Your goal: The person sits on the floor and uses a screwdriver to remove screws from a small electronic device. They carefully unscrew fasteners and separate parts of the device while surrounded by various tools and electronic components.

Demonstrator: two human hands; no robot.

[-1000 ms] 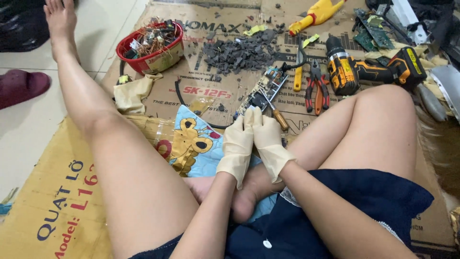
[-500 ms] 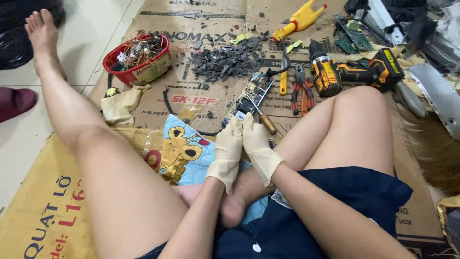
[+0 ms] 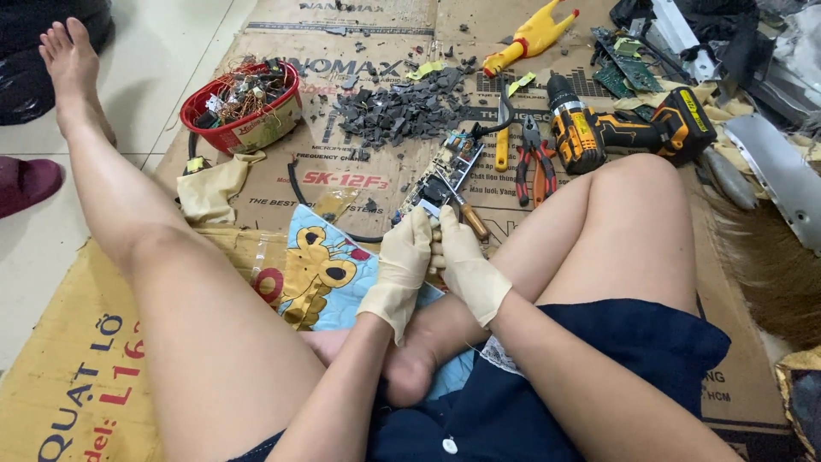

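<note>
I sit on flattened cardboard with my legs spread. Both my hands wear pale latex gloves and meet over a narrow circuit board (image 3: 446,175) lying on the cardboard in front of me. My left hand (image 3: 405,257) clamps the near end of the board. My right hand (image 3: 463,265) grips a screwdriver with a wooden handle (image 3: 473,222), its metal shaft pointing up onto the board. The fingertips of both hands press together, so the exact contact is hidden.
A red basket of wires and parts (image 3: 244,107) stands at far left. A pile of dark grey chips (image 3: 402,111) lies beyond the board. Red-handled pliers (image 3: 532,162), a yellow-black cordless drill (image 3: 624,128), a yellow rubber chicken (image 3: 530,38) and spare green boards (image 3: 620,68) lie to the right.
The view shifted slightly and my head came closer. My hands stay on the board with the screwdriver; their grip looks unchanged.
</note>
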